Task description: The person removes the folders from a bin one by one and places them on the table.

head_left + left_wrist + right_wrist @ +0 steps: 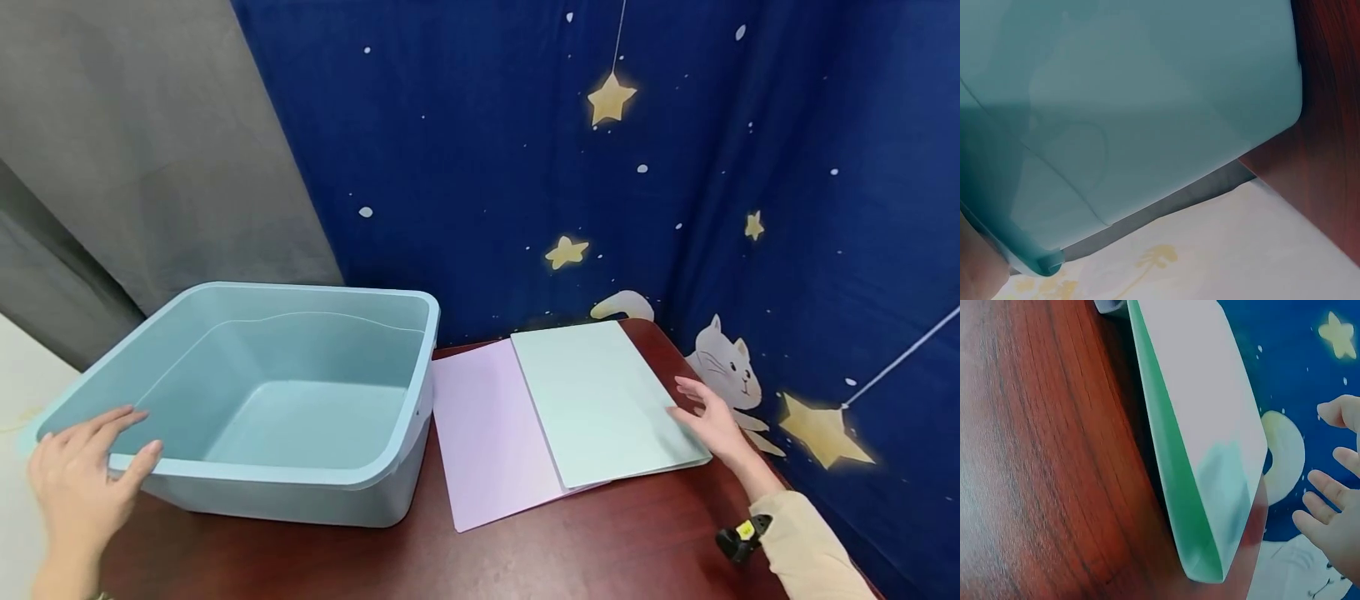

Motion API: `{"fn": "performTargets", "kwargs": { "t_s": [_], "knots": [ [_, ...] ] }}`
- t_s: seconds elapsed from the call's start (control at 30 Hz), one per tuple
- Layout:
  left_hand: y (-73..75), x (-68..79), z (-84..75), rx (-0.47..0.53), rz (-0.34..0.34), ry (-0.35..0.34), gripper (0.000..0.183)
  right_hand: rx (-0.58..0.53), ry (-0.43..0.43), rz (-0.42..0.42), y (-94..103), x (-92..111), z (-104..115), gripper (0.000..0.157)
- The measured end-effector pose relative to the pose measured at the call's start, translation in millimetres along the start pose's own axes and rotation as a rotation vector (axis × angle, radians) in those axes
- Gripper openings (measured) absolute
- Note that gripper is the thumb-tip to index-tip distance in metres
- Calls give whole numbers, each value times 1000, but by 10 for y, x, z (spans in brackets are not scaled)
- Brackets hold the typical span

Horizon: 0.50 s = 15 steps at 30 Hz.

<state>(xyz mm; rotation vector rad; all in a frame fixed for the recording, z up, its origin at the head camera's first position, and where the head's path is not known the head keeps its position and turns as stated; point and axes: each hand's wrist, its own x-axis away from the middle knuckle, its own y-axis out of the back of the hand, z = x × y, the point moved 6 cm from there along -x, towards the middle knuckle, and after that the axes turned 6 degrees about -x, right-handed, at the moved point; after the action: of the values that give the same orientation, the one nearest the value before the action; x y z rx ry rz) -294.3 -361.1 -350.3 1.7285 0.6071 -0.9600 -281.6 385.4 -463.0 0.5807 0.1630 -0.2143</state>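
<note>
A light blue plastic tub point(300, 477) stands on the left of the table. My left hand point(78, 475) lies at its near left corner, fingers loosely extended over the rim; the left wrist view catches only part of that hand point(979, 262) beside the tub wall point(1166, 112). A pale green folder point(607, 404) lies slanted, partly covering a lilac folder point(491, 442) to its left. Beside the green folder's right edge is my right hand point(712, 425), its fingers spread. In the right wrist view, a gap separates the hand point(1335, 506) from the green folder point(1191, 381).
The dark red wooden table point(525, 550) ends at the back against a blue curtain point(480, 150) printed with stars and a cat. A grey curtain point(172, 150) hangs behind the tub. Left of the tub is a white surface with a yellow pattern point(1160, 256).
</note>
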Motion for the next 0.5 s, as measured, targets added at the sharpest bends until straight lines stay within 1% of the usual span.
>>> {"fn": "performTargets", "kwargs": {
  "t_s": [0.07, 0.17, 0.2, 0.27, 0.33, 0.4, 0.43, 0.5],
  "knots": [
    [7, -14, -4, -12, 33, -2, 54, 12, 25, 16, -50, -12, 73, 56],
    [37, -35, -23, -5, 72, 33, 52, 27, 66, 33, -121, -17, 179, 56],
    [55, -48, -45, 2, 66, 35, 56, 24, 76, 38, -140, -14, 209, 56],
    [105, -85, -117, 14, 30, 29, 64, 26, 85, 54, -179, -10, 248, 58],
    [160, -135, -247, 7, -25, -10, 73, 27, 83, 64, -207, -13, 267, 62],
    [192, -187, -410, 11, -84, -45, 75, 45, 75, 68, -224, -21, 268, 66],
    [193, -213, -501, 19, -96, -49, 72, 58, 71, 70, -230, -26, 266, 68],
    [169, -261, -718, 35, -73, -60, 66, 84, 67, 74, -242, -32, 269, 70]
  ]
}}
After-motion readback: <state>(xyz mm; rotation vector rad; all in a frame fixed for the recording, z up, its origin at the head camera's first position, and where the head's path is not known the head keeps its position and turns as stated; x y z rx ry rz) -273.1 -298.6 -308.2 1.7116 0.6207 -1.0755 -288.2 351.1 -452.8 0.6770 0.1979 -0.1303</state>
